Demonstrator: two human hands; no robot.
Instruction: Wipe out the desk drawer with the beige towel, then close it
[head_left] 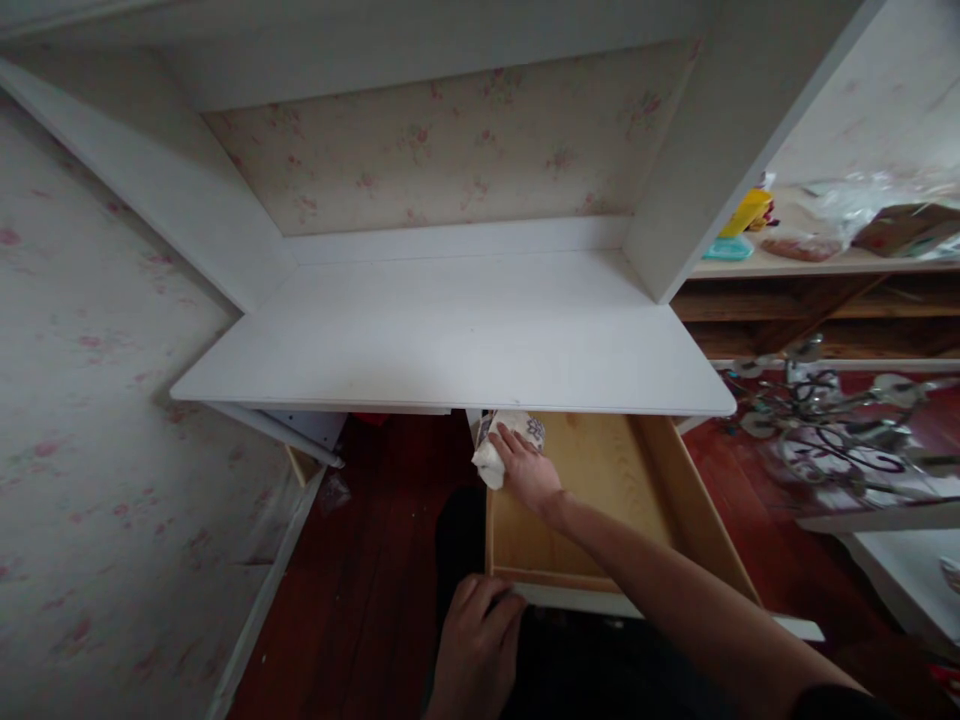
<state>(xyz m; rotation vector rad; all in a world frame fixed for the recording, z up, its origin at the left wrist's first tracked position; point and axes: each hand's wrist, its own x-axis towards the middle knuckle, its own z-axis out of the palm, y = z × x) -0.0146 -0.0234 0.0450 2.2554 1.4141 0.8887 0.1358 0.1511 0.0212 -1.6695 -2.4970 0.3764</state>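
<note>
A pale wooden drawer [600, 480] is pulled out from under the white desk [465, 330]. My right hand [529, 475] reaches into it and is closed on a white cloth [491, 465] with a dark flower pattern. The cloth is pressed over the top of the drawer's left side, near the desk edge, with part of it bunched outward. My left hand [476, 640] is at the drawer's front left corner, fingers curled over the edge of the white drawer front [570, 598]. The inside of the left fingers is hidden.
Flowered wallpaper [97, 450] lies to the left. Dark red floorboards [360, 560] show below. On the right are a blurred, many-armed metal lamp [825, 420] and a low wooden shelf [810, 265] with plastic bags on top. The desk's upper frame [720, 150] rises above its top.
</note>
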